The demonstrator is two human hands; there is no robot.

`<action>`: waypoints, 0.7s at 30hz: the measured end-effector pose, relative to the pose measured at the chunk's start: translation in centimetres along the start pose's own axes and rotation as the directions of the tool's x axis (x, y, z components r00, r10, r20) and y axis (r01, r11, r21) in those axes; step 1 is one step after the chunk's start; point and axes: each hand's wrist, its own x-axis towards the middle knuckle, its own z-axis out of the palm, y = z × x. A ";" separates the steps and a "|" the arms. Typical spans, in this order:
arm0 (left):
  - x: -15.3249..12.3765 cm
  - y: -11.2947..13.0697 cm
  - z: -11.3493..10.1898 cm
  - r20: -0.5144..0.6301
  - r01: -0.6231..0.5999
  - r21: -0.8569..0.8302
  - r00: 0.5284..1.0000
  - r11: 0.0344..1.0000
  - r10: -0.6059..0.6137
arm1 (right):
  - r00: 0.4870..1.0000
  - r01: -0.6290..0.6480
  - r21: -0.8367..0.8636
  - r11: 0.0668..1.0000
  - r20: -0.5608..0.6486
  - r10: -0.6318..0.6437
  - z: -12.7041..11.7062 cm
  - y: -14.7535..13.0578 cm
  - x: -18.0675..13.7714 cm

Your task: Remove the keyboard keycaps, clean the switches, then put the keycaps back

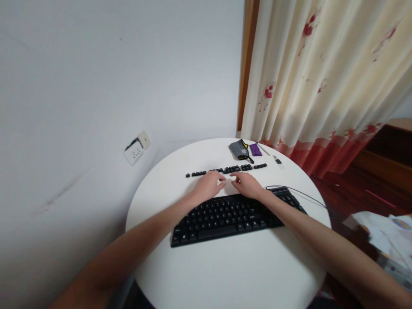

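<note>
Both my hands are over the far edge of a black keyboard (222, 214) on a round white table. My left hand (209, 184) is just in front of a row of loose black keycaps (232, 169), its thumb and fingers apart. Facing it from the right, my right hand (247, 184) also has its thumb and fingers apart. A small gap of table lies between the fingertips, and I see nothing held in either hand. My left hand hides part of the keycap row. The top row of the keyboard is partly covered by my right wrist.
Behind the keycaps lie a grey pouch (240, 150), a purple cloth (255, 149), a thin pale stick (264, 149) and a small brush-like item (277, 160). The keyboard's cable (302, 194) runs over the table's right edge. A wall and a curtain (299, 86) stand behind.
</note>
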 end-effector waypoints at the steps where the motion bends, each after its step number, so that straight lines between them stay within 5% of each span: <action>1: 1.1 -0.3 0.4 -0.008 0.016 0.026 1.000 1.000 -0.015 | 0.999 -0.035 -0.034 0.999 -0.008 0.034 0.1 0.3 0.9; 8: 5.1 -1.5 2.4 -0.042 0.058 0.130 0.998 0.990 -0.053 | 0.998 -0.055 -0.165 0.985 0.018 0.058 1.4 0.9 4.8; 21: 3.8 -2.4 2.6 0.002 0.079 0.062 0.997 0.995 -0.079 | 1.000 0.029 -0.140 0.990 0.002 -0.029 0.6 0.6 2.7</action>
